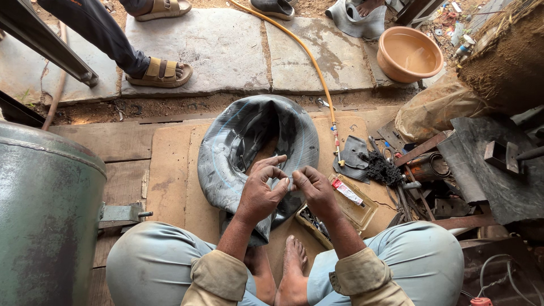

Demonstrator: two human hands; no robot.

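Left hand (262,190) and right hand (313,187) meet fingertip to fingertip, both pinched on small pale piece, too small to identify. Black inner tube (249,150) lies slack on floor board directly beneath, within reach; glue tube (347,191) in tray (367,218) beside right hand.

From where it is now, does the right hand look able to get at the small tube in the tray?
Probably yes: the right hand sits just beside the small tube in the yellow tray, with nothing lying between them. Its fingers are pinching something tiny, though.
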